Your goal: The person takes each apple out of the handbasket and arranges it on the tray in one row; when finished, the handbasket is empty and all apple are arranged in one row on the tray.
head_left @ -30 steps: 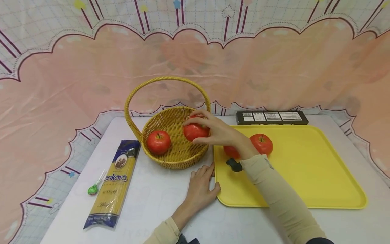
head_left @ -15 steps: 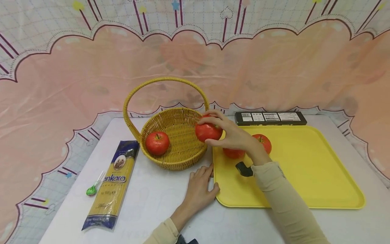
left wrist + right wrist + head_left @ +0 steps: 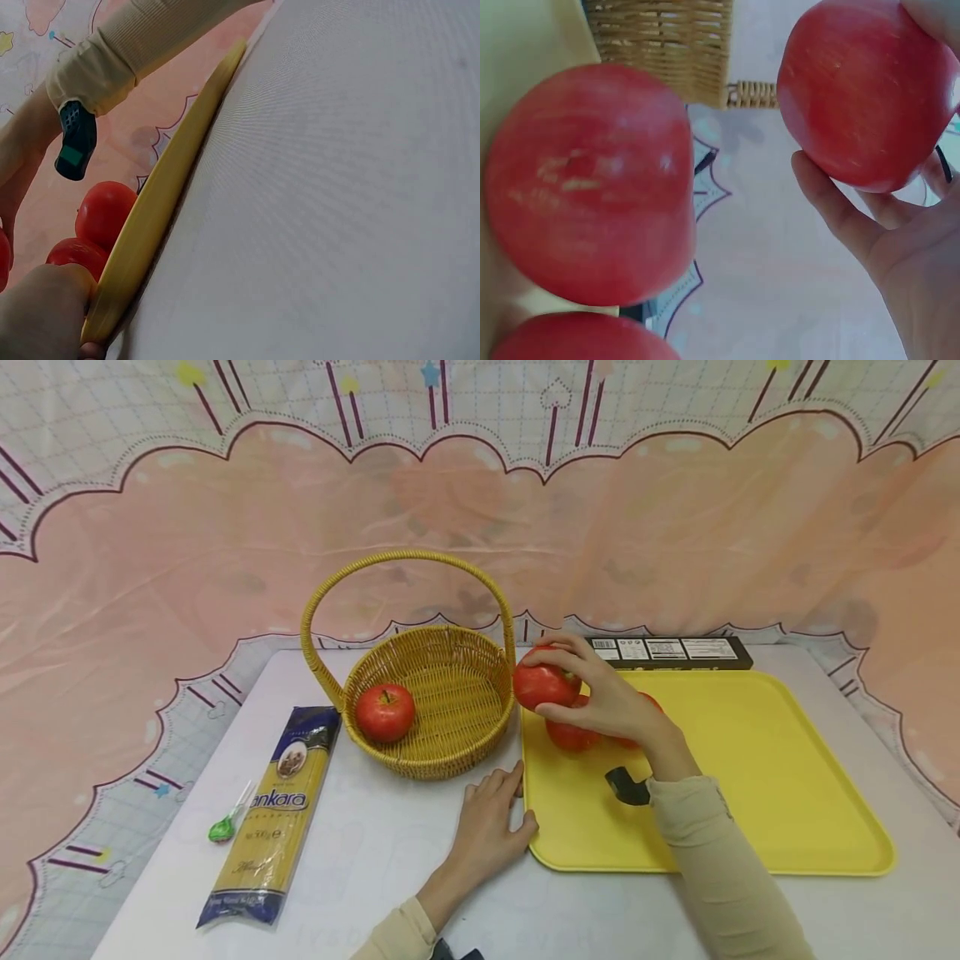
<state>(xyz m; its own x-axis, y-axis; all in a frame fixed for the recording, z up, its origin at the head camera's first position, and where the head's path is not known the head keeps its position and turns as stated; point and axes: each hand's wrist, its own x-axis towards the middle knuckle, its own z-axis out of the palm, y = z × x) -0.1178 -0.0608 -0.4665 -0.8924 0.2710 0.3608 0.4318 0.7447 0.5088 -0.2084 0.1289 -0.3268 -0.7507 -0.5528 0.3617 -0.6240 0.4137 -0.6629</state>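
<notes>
red apple | glossy, round | held aloft | yellow tray | lying flat

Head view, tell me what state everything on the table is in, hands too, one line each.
Right hand: curled round the held apple
Held apple: apart from the other apples
Left hand: touching the tray's left edge
Tray: lying flat
Tray apples: two, both partly hidden
Basket: upright, handle standing up
Basket apple: resting inside
Pasta packet: lying flat
Lollipop: lying by the packet
Black box: lying behind the tray
</notes>
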